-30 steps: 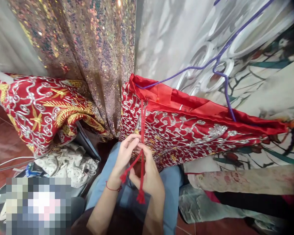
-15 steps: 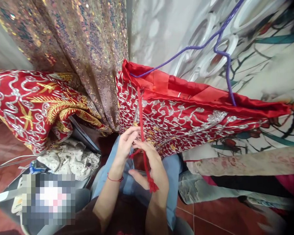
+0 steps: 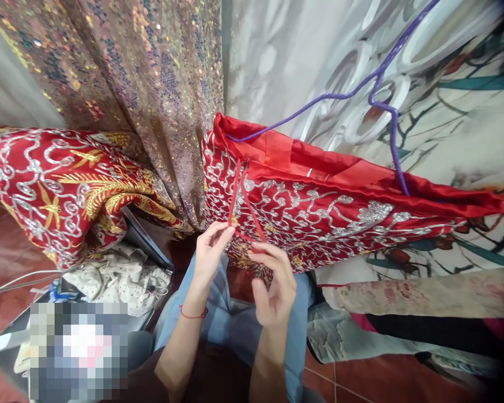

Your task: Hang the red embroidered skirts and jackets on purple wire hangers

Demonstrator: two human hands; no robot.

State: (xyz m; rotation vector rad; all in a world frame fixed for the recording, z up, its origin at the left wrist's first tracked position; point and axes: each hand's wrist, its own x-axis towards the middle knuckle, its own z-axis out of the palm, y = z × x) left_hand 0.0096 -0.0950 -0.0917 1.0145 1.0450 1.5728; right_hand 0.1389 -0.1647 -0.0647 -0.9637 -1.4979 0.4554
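A red garment [image 3: 319,215] with silver embroidery hangs on a purple hanger [image 3: 382,106] in front of me. Two red cords [image 3: 237,187] drop from its waist edge. My left hand [image 3: 210,252] pinches one cord between thumb and forefinger just below the fabric edge. My right hand [image 3: 275,285] is beside it, fingers curled around the other cord, which runs up to the garment. A thin red bracelet [image 3: 193,314] circles my left wrist. The cords' tasselled ends are hidden behind my hands.
A second red and gold embroidered cloth [image 3: 67,184] is draped at the left. A sequined fabric [image 3: 151,95] hangs behind, with white patterned cloth [image 3: 445,129] on the right. A white rumpled cloth [image 3: 117,280] lies in a tray at lower left. My legs are in blue jeans [image 3: 231,324].
Both hands rose toward the garment's edge and moved apart, drawing the two cords into a V. The hanging tassels are no longer visible below my hands.
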